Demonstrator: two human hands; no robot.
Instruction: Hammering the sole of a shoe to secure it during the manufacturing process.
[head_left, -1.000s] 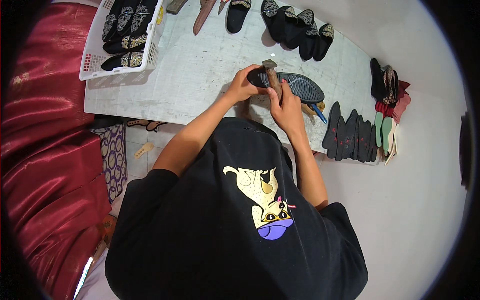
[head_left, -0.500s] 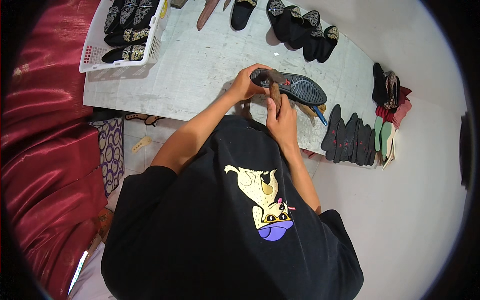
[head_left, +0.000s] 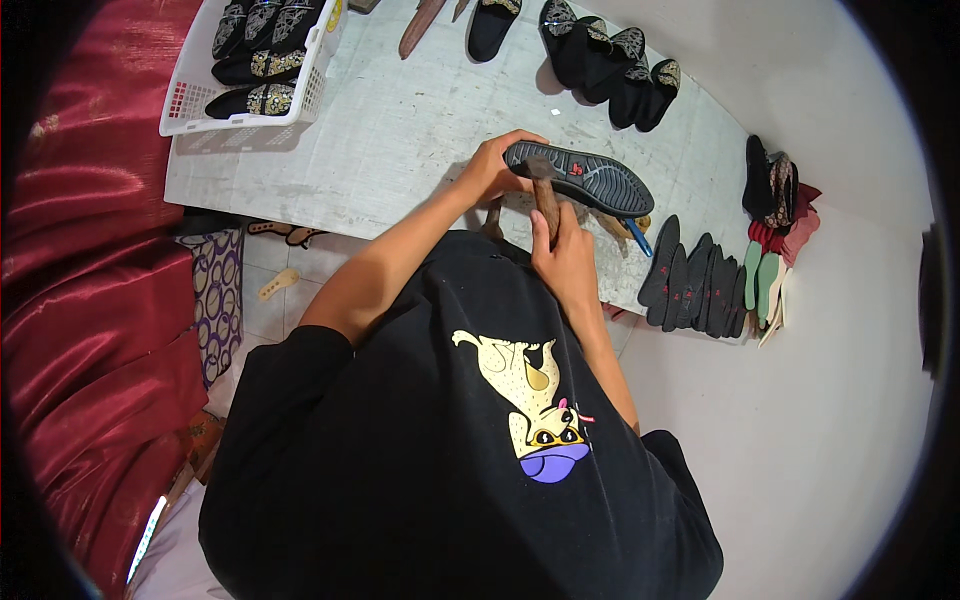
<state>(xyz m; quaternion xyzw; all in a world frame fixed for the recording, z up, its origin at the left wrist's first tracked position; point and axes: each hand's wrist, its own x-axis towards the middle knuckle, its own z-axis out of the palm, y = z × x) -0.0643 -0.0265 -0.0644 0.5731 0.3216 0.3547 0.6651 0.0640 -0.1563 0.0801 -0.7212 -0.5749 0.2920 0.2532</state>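
Observation:
A black shoe (head_left: 610, 182) is held sole up over the table's near edge. My left hand (head_left: 497, 165) is closed round its left end, with most fingers hidden behind the shoe. In my right hand (head_left: 570, 250) is a hammer (head_left: 545, 200), gripped by its wooden handle. The dark hammer head lies over the left half of the ridged sole; whether it touches cannot be told. Just beyond the shoe's right end a blue stick-like tool (head_left: 639, 238) pokes out, its other end hidden. Beside that sits a brownish-yellow object, partly covered.
On the pale table (head_left: 400, 130), a white plastic basket (head_left: 315, 85) of decorated black shoes stands far left. More black shoes (head_left: 610, 70) line the back edge. Dark soles (head_left: 700, 285) stand in a row at right, near coloured pieces (head_left: 768, 280). A red curtain (head_left: 100, 250) hangs at left.
The hammer head has shifted slightly left and toward me over the sole and looks sharper now. My left hand keeps its hold on the shoe. The whole view has turned a little.

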